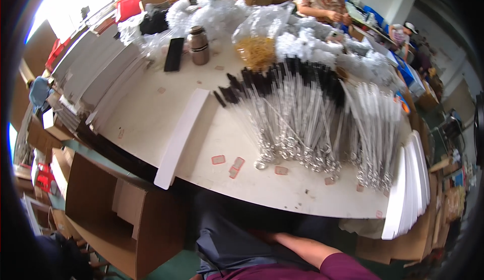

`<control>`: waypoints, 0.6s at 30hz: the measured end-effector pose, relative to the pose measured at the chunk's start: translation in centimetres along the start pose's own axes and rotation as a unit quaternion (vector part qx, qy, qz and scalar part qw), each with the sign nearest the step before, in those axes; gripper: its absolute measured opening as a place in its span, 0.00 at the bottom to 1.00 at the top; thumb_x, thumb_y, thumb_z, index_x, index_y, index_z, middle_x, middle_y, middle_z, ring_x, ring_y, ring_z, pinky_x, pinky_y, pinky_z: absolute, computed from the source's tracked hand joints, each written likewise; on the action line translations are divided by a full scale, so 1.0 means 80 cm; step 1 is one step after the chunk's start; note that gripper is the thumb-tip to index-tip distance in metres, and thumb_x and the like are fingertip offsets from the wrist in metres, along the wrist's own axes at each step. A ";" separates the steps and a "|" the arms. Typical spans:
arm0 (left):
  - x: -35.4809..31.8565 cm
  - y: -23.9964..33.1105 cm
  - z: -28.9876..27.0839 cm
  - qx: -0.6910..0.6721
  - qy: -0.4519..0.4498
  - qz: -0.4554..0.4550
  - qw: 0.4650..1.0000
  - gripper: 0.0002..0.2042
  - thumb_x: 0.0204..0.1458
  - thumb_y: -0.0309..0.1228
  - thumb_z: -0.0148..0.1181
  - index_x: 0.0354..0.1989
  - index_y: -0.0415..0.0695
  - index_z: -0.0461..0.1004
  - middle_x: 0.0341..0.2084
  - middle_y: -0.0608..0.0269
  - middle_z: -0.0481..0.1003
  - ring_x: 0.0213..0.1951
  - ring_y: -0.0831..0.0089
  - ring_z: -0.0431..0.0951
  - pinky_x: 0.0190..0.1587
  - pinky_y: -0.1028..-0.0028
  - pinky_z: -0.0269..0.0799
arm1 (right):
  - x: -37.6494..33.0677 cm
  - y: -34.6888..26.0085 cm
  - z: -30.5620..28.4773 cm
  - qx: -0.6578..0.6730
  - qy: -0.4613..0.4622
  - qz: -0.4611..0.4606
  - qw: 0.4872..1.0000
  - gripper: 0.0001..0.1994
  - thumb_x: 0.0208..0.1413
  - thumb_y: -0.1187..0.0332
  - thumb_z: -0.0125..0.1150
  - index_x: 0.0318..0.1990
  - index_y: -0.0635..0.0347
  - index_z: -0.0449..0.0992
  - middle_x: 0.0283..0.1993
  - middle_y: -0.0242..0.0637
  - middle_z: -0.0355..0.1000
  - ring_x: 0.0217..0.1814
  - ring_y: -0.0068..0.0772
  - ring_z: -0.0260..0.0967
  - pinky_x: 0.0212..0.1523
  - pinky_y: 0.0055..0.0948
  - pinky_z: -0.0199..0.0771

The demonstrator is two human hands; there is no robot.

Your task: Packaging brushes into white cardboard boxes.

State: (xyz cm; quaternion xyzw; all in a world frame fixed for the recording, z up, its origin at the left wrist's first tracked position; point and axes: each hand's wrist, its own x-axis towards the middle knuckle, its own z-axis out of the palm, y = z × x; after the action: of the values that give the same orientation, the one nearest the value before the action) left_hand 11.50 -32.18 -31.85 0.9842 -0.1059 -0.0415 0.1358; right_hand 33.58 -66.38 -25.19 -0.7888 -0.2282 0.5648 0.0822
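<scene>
My right forearm comes in from the lower right, and my right hand (268, 236) rests low at my lap, below the table edge. Its fingers are lost in shadow against my dark trousers, so I cannot tell what they hold. My left hand is out of view. On the white table (151, 103) above my lap lies a big fanned pile of thin wire-handled brushes (297, 113) with black bristle ends and metal rings toward me. To their right is a bundle of similar clear-sleeved pieces (375, 133). A long flat white box (182, 138) lies by itself left of the brushes, slightly overhanging the front edge.
Stacked white boxes (96, 73) line the left; more white boxes (409, 184) stand at the right edge. A phone (174, 54), a flask (198, 45), and a bag of yellow pieces (255, 52) lie farther back. An open carton (146, 229) stands below left. A co-worker (322, 0) sits opposite.
</scene>
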 end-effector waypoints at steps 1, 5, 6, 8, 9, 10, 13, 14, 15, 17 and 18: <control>-0.004 0.000 -0.002 0.000 -0.008 -0.013 1.000 0.12 0.54 0.43 0.61 0.28 0.48 0.82 0.28 0.54 0.81 0.29 0.55 0.80 0.35 0.55 0.77 | 0.010 -0.002 -0.005 -0.006 -0.008 -0.006 1.000 0.30 0.63 0.38 0.53 0.54 0.56 0.83 0.56 0.54 0.78 0.62 0.53 0.75 0.59 0.44 0.75; -0.030 0.000 -0.013 -0.005 -0.055 -0.052 0.997 0.12 0.54 0.43 0.61 0.29 0.48 0.82 0.28 0.54 0.81 0.29 0.56 0.80 0.35 0.55 0.77 | 0.035 -0.008 -0.006 -0.008 -0.045 -0.025 0.999 0.30 0.63 0.39 0.53 0.54 0.56 0.83 0.56 0.54 0.78 0.62 0.53 0.75 0.59 0.44 0.75; -0.041 0.004 -0.017 -0.010 -0.072 -0.058 0.996 0.12 0.54 0.43 0.61 0.29 0.48 0.82 0.28 0.54 0.81 0.29 0.56 0.80 0.35 0.55 0.77 | 0.036 -0.009 0.002 -0.003 -0.058 -0.026 0.998 0.30 0.63 0.39 0.53 0.54 0.56 0.83 0.56 0.54 0.78 0.62 0.53 0.75 0.59 0.44 0.75; -0.053 0.016 -0.027 -0.024 -0.110 -0.065 0.992 0.12 0.54 0.43 0.61 0.29 0.48 0.82 0.28 0.54 0.81 0.29 0.56 0.80 0.35 0.55 0.77 | 0.031 -0.010 0.017 0.011 -0.084 -0.022 0.996 0.30 0.63 0.39 0.53 0.54 0.56 0.83 0.55 0.54 0.78 0.62 0.53 0.75 0.59 0.44 0.75; -0.058 0.022 -0.034 -0.032 -0.129 -0.068 0.989 0.12 0.54 0.43 0.61 0.29 0.48 0.82 0.28 0.54 0.81 0.29 0.56 0.80 0.35 0.56 0.77 | 0.026 -0.010 0.022 0.019 -0.097 -0.020 0.995 0.30 0.63 0.39 0.53 0.54 0.56 0.83 0.55 0.54 0.78 0.62 0.53 0.75 0.59 0.44 0.76; -0.067 0.025 -0.038 -0.037 -0.147 -0.071 0.986 0.12 0.54 0.43 0.61 0.29 0.48 0.82 0.28 0.54 0.81 0.29 0.56 0.80 0.35 0.56 0.76 | 0.024 -0.011 0.029 0.027 -0.110 -0.019 0.993 0.30 0.63 0.39 0.53 0.54 0.56 0.83 0.55 0.54 0.78 0.62 0.53 0.75 0.59 0.44 0.76; -0.089 0.043 -0.049 -0.061 -0.202 -0.080 0.974 0.12 0.54 0.43 0.61 0.29 0.48 0.82 0.29 0.54 0.81 0.29 0.56 0.80 0.35 0.56 0.76 | 0.011 -0.008 0.050 0.048 -0.150 -0.011 0.987 0.30 0.63 0.39 0.53 0.54 0.56 0.83 0.55 0.54 0.78 0.61 0.53 0.76 0.59 0.45 0.76; -0.097 0.051 -0.051 -0.070 -0.220 -0.082 0.970 0.12 0.54 0.43 0.61 0.30 0.48 0.82 0.29 0.54 0.81 0.29 0.56 0.80 0.35 0.56 0.76 | 0.005 -0.005 0.058 0.055 -0.163 -0.006 0.985 0.30 0.63 0.39 0.53 0.54 0.56 0.83 0.55 0.54 0.78 0.61 0.53 0.76 0.59 0.45 0.76; -0.105 0.057 -0.053 -0.079 -0.237 -0.083 0.965 0.12 0.54 0.43 0.61 0.30 0.48 0.82 0.29 0.54 0.81 0.30 0.56 0.80 0.35 0.56 0.76 | 0.001 -0.003 0.067 0.062 -0.175 -0.002 0.983 0.30 0.63 0.39 0.53 0.54 0.56 0.83 0.55 0.54 0.78 0.61 0.53 0.76 0.59 0.45 0.76; -0.120 0.066 -0.060 -0.094 -0.269 -0.086 0.955 0.12 0.55 0.43 0.61 0.30 0.48 0.82 0.29 0.54 0.81 0.30 0.56 0.80 0.36 0.56 0.76 | -0.008 -0.001 0.082 0.074 -0.197 0.006 0.978 0.30 0.63 0.39 0.53 0.54 0.56 0.83 0.55 0.54 0.78 0.61 0.53 0.76 0.59 0.45 0.76; -0.121 0.067 -0.062 -0.100 -0.282 -0.086 0.950 0.12 0.55 0.43 0.61 0.30 0.48 0.82 0.29 0.54 0.81 0.30 0.56 0.80 0.36 0.56 0.76 | -0.010 -0.001 0.085 0.079 -0.205 0.010 0.975 0.30 0.63 0.39 0.53 0.54 0.57 0.83 0.55 0.54 0.78 0.61 0.53 0.76 0.59 0.45 0.76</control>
State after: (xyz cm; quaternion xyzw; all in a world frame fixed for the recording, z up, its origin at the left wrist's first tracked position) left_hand 1.54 -33.82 -25.08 0.9192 -0.0500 -0.3389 0.1944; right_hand 27.03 -67.59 -26.85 -0.6494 -0.1869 0.7315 0.0904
